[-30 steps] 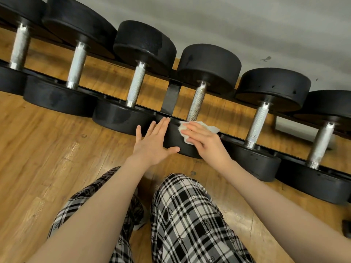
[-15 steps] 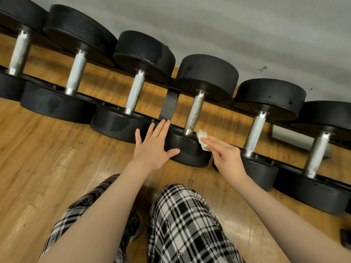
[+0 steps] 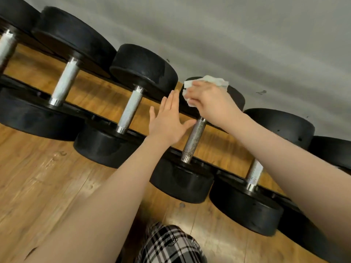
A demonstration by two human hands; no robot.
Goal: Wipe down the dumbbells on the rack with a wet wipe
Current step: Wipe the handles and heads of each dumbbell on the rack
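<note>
Head cam: right hand (image 3: pixel 210 103) has the wet wipe (image 3: pixel 207 83) bunched under its fingers, pressed onto the far head of the middle dumbbell (image 3: pixel 193 141), about 1 o'clock from centre. Left hand (image 3: pixel 169 120) is flat, fingers straight, holding nothing, just beside that handle.

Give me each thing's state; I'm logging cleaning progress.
Wet wipe: crumpled, pressed on the far head.
Right hand: holds the wipe.
Left hand: fingers straight, holds nothing.
Dumbbell being wiped: lying in the rack.
Rack: holding a row of dumbbells.
</note>
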